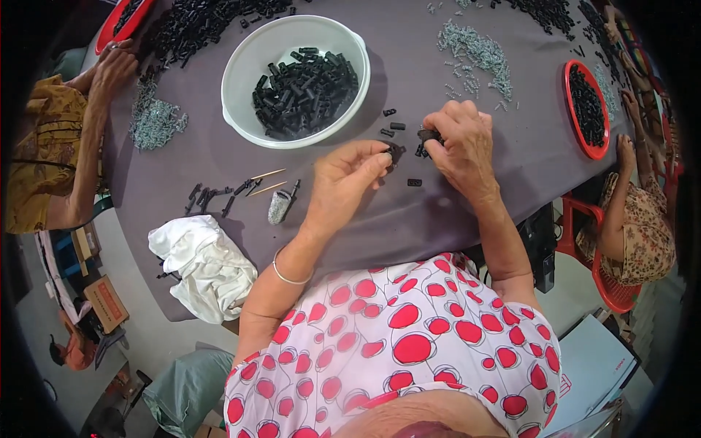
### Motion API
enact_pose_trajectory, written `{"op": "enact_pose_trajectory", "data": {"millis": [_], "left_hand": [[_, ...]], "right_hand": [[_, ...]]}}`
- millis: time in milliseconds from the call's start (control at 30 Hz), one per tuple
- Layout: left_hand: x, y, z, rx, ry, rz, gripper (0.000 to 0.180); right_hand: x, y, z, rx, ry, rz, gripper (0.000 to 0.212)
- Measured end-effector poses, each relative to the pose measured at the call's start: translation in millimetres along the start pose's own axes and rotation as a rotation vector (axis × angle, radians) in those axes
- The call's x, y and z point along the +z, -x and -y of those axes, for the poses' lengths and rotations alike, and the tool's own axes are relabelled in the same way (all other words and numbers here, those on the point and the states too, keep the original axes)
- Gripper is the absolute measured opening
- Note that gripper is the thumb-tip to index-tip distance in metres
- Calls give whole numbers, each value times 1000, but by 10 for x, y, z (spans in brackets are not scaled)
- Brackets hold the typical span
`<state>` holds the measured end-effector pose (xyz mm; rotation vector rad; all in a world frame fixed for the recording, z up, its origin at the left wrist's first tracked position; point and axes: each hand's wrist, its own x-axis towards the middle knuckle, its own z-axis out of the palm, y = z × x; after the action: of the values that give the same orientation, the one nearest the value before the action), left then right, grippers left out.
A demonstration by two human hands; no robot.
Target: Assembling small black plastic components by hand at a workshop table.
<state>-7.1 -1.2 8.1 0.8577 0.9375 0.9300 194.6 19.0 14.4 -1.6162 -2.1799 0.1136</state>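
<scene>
My left hand (342, 182) pinches a small black plastic part (393, 152) between thumb and forefinger. To its right, my right hand (466, 150) has its fingers curled around dark pieces (427, 139); their exact shape is partly hidden by the fingers. Between and around the hands lie several loose black cylinders (397, 126), one of them a flat-looking black piece (415, 182) below the right fingers. Beyond my left hand stands a white plastic basin (229, 109) with a heap of short black tubes (307, 95) in it.
Left of my left forearm lie a white cloth (201, 266), a grey fabric finger-shaped piece (278, 207), wooden sticks (268, 174) and black rods (208, 196). Heaps of small silvery parts (478, 55) lie farther off. A red tray (569, 95) stands right. Other people's arms (98, 109) reach in at both sides.
</scene>
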Motion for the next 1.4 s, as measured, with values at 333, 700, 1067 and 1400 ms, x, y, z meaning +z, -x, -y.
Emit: {"op": "enact_pose_trajectory", "data": {"millis": [333,700,1067,1400], "left_hand": [[11,-1,6,-23,-46,2,20],[87,18,70,106,-32,17,16],[-10,-17,57,-94,118,155,22],[9,6,56,-272,382,291,24]], "right_hand": [[-7,3,39,-59,-33,-31,22],[-367,-17,283,-295,-94,70,26],[-341,51,170,-186,-512,132,32],[-323,220,206,-64,-861,75,35]]}}
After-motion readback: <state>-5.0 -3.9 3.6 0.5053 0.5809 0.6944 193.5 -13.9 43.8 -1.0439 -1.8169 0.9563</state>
